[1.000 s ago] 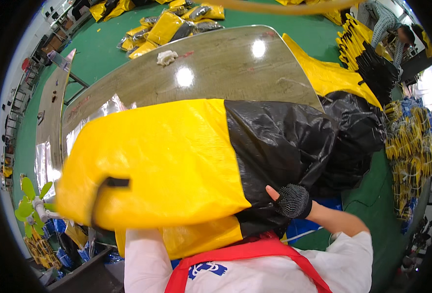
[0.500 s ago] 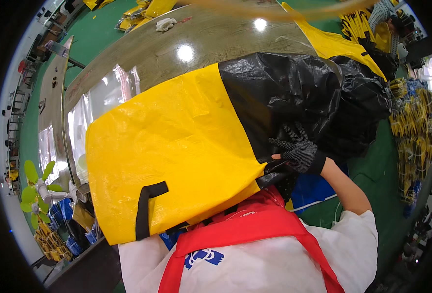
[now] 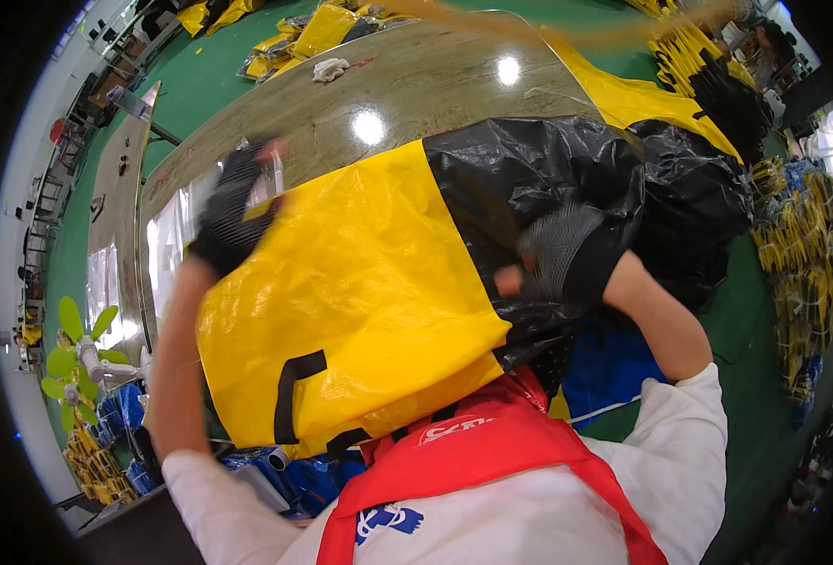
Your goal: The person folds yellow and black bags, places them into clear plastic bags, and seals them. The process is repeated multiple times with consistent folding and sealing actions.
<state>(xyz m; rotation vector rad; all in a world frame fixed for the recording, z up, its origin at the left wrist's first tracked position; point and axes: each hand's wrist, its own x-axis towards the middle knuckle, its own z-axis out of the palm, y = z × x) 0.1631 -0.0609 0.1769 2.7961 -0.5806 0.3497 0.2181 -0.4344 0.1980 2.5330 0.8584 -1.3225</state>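
Note:
A large bag-like piece of glossy sheeting lies across the table, with a yellow panel [image 3: 351,292] on the left joined to a black panel [image 3: 529,169] on the right. Short black straps [image 3: 289,405] are fixed to the yellow panel's near side. My left hand [image 3: 238,212], in a black glove with bare fingertips, is over the yellow panel's far left corner; motion smears its fingers. On the black panel near the seam rests my right hand [image 3: 567,252], also gloved and somewhat blurred, its thumb held apart from the fingers.
The glossy brown table [image 3: 435,89] holds a crumpled white cloth [image 3: 330,70] and clear plastic sheets [image 3: 167,231]. Another yellow piece [image 3: 633,94] lies at the far right. A green-bladed fan [image 3: 78,363] stands at left; bundled yellow goods [image 3: 798,254] are stacked at right.
My left hand has come into sight from beneath the yellow panel and is now at its far left corner. The panel's left edge has shifted right. My right hand has moved slightly farther away.

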